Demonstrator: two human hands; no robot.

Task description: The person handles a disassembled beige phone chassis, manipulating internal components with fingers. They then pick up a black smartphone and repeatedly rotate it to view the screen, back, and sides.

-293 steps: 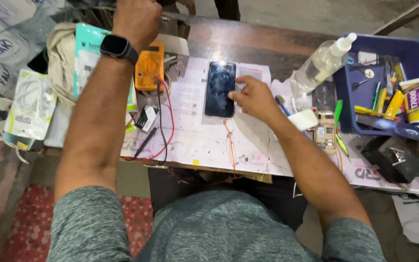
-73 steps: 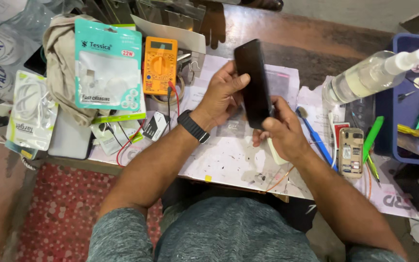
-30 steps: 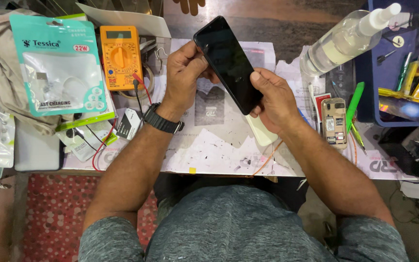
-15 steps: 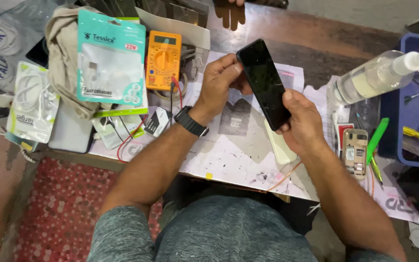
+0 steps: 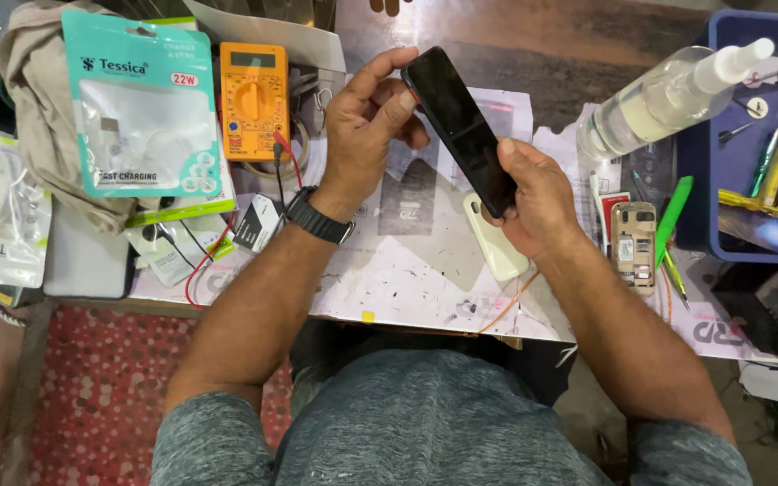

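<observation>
We hold the black phone (image 5: 461, 128) tilted above the paper-covered table (image 5: 407, 279): left hand (image 5: 366, 135) pinches its upper end, right hand (image 5: 533, 198) grips its lower end. An orange multimeter (image 5: 254, 99) lies just left; a spray bottle (image 5: 659, 108) lies right.

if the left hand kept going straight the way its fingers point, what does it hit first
Probably the black phone: the left hand already has its fingertips on the upper end. Beyond that lies bare dark tabletop, though depth is unclear.

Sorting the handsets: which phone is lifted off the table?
The black glossy smartphone, held in both hands; the small beige keypad phone lies flat on the table.
</observation>
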